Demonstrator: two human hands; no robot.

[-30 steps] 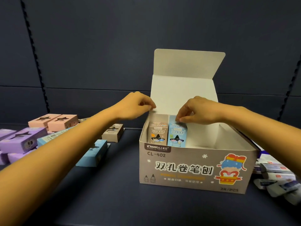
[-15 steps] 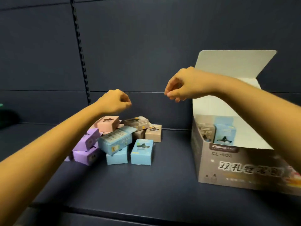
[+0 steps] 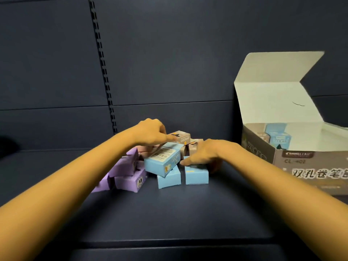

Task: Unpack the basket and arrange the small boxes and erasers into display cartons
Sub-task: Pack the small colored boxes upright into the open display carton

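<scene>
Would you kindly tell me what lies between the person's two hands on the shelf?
In the head view, the raised end of a tilted blue box and beige boxes behind it lie between the left hand and the right hand.

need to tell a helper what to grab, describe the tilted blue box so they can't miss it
Left of the big open display carton lies a pile of small boxes. The tilted blue box leans across its middle, between the left hand and the right hand. Unlike the two blue boxes flat in front, its printed label panel faces up.
</scene>
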